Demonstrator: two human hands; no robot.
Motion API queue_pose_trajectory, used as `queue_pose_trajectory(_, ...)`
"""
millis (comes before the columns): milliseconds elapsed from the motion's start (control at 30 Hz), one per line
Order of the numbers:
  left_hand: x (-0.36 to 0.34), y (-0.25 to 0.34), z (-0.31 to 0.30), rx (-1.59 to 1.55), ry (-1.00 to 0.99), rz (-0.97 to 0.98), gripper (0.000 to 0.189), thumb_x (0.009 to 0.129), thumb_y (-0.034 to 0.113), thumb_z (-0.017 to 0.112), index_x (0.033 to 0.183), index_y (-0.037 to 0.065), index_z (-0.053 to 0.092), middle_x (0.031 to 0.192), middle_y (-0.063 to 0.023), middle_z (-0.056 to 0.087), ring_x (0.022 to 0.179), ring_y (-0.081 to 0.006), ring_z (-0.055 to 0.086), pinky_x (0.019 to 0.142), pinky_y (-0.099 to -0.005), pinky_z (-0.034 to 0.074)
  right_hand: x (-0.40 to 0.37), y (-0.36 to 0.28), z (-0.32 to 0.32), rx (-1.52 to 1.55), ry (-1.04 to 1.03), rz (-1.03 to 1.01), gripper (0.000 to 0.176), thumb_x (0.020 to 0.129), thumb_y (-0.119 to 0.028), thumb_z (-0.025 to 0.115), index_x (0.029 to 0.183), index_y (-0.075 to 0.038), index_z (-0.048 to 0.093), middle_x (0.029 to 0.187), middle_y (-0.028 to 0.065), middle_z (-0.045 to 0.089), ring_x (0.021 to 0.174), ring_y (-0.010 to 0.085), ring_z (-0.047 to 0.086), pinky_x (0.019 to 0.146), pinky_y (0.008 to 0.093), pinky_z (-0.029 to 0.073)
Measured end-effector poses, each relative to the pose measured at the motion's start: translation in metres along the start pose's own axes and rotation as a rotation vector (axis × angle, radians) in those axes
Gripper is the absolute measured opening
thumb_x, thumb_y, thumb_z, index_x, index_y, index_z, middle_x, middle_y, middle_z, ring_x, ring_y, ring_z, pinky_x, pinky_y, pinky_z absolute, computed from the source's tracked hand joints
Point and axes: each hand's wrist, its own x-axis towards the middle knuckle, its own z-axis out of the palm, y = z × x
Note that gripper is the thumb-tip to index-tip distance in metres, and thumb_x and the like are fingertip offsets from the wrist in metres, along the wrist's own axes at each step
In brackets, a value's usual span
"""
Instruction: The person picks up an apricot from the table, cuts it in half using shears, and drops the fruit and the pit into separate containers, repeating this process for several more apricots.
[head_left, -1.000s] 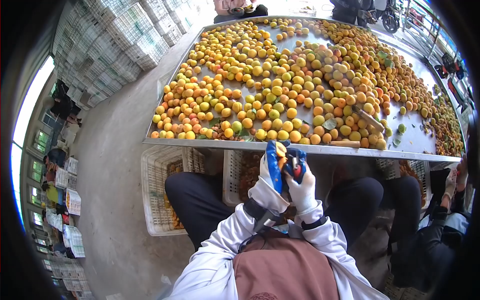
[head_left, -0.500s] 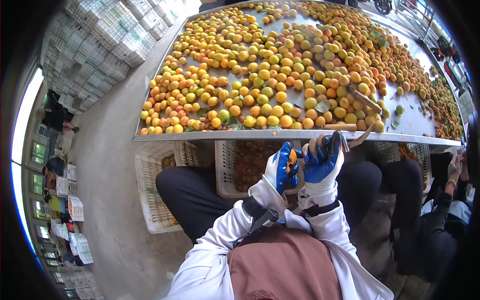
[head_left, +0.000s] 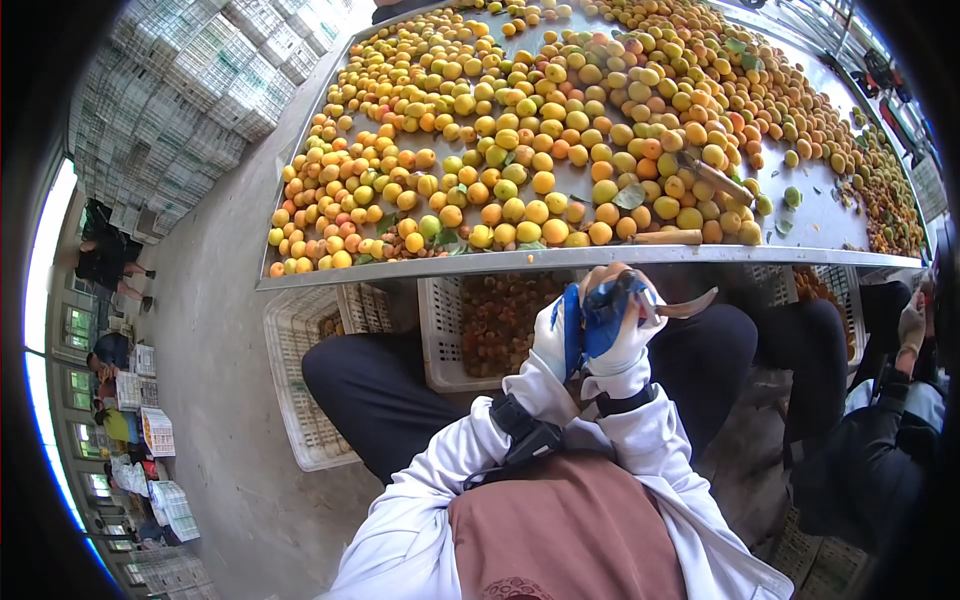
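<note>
Both my hands meet just below the table's front edge, in white and blue gloves with bare fingertips on the right. My right hand is closed round a curved knife, its hooked end pointing right. Against it, my left hand has its fingers hidden, so what it holds cannot be made out. Many yellow and orange apricots lie on the metal table beyond. Two wooden-handled tools rest among the fruit near the edge.
Under the table stand a white crate at the left and a crate of halved fruit in the middle. At the right sits a co-worker, one hand near the table edge. Stacked crates line the far left.
My hands have come together, the left turning so that its orange fruit no longer shows. The knife has swung lower to the right. The view has shifted slightly.
</note>
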Motion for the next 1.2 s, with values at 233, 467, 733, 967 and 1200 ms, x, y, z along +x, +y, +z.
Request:
queue_pose_trajectory(233, -0.001, -0.009, -0.01, 0.103, 0.012, 0.002, 0.032, 0.104, 0.038, 0.054, 0.095, 0.01, 0.066, 0.08, 0.0027, 0.061, 0.071, -0.0064, 0.055, 0.063, -0.0242, 0.045, 0.019, -0.015, 0.009, 0.303, -0.011, 0.325, 0.03, 0.101, -0.029, 0.057, 0.086, -0.004, 0.053, 0.072, 0.0051, 0.048, 0.055, 0.0157, 0.045, 0.05, 0.0313, 0.038)
queue_pose_trajectory(467, 0.023, 0.025, -0.023, -0.185, 0.135, -0.132, 0.051, 0.104, 0.051, 0.046, 0.083, 0.009, 0.066, 0.065, 0.0017, 0.058, 0.053, -0.0118, 0.055, 0.049, -0.0258, 0.045, 0.001, -0.016, 0.004, 0.361, -0.021, 0.661, 0.037, 0.105, -0.04, 0.045, 0.079, -0.015, 0.052, 0.062, -0.0017, 0.038, 0.047, 0.0129, 0.036, 0.046, 0.0325, 0.031)
queue_pose_trajectory(733, 0.033, 0.015, -0.048, -0.002, 0.109, 0.218, 0.042, 0.107, 0.039, 0.049, 0.104, 0.002, 0.067, 0.088, 0.0002, 0.064, 0.078, -0.007, 0.058, 0.068, -0.0234, 0.048, -0.009, 0.002, 0.014, -0.765, -0.001, 0.337, 0.017, 0.094, -0.017, 0.07, 0.098, -0.001, 0.067, 0.081, 0.0035, 0.066, 0.066, 0.0084, 0.057, 0.06, 0.0255, 0.047)
queue_pose_trajectory(967, 0.015, 0.155, -0.11, 0.834, 0.55, 0.449, 0.02, 0.1, 0.019, 0.06, 0.104, 0.001, 0.069, 0.085, -0.0135, 0.072, 0.075, -0.0193, 0.069, 0.071, -0.0345, 0.053, -0.009, -0.014, 0.018, -0.931, -0.079, 0.336, 0.018, 0.093, -0.014, 0.07, 0.103, 0.001, 0.066, 0.082, 0.01, 0.069, 0.073, 0.0153, 0.06, 0.072, 0.031, 0.05)
queue_pose_trajectory(1200, -0.035, 0.253, -0.279, 2.092, 0.848, 0.048, 0.041, 0.091, 0.044, 0.067, 0.111, 0.008, 0.068, 0.093, -0.0141, 0.071, 0.082, -0.0296, 0.069, 0.073, -0.0431, 0.054, 0.0, -0.054, 0.015, -0.806, 0.077, 0.364, 0.013, 0.094, -0.011, 0.068, 0.096, 0.0, 0.063, 0.073, 0.0036, 0.058, 0.067, 0.0092, 0.049, 0.063, 0.0273, 0.044)
